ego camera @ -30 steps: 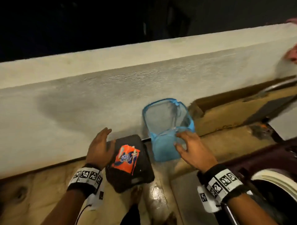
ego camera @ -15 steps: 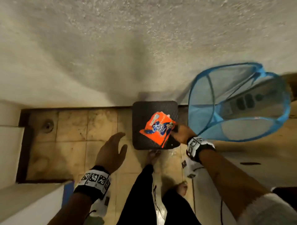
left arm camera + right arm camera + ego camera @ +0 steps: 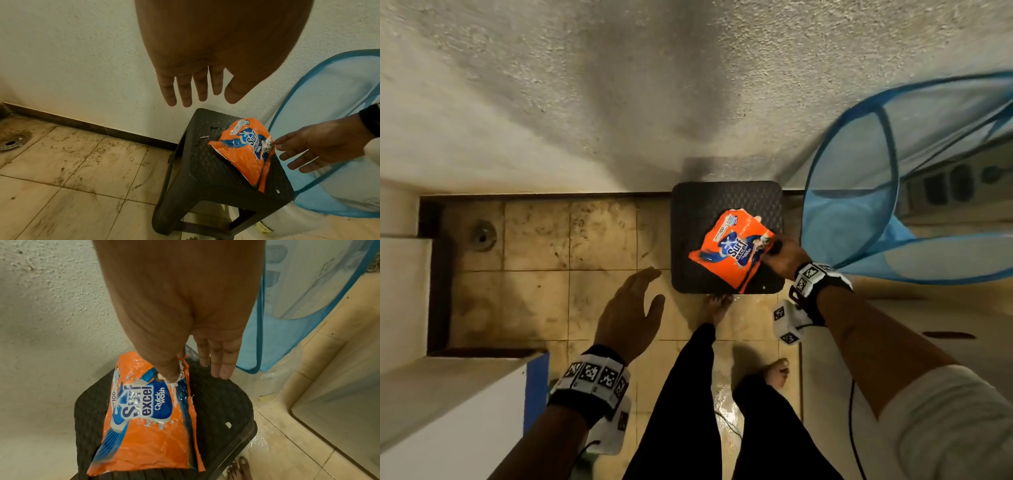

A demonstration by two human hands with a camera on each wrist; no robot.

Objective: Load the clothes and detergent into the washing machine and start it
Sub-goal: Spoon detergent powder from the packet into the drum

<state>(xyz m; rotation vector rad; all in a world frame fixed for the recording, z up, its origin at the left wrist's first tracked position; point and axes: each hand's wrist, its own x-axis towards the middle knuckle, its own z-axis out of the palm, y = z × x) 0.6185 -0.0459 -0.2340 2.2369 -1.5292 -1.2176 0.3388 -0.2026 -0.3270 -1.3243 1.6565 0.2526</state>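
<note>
Stained beige tile floor (image 3: 534,291), round metal drain (image 3: 482,236) at left of frame, rough white plaster wall (image 3: 585,102) across top. Dark woven-texture plastic stool (image 3: 688,219) at centre against wall. Blue mesh pop-up laundry hamper (image 3: 852,219) at right, contents not discernible. Orange plastic Surf Excel detergent packet (image 3: 729,251) on stool top; right hand (image 3: 784,258) pinches its torn edge with thumb and forefinger, other fingers straight. Left hand (image 3: 630,318) hovers over floor, fingers spread, grasping nothing.

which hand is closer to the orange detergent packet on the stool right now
Right. The right hand pinches the detergent packet at its edge; the left hand hovers open over the floor, apart from the stool.
</note>
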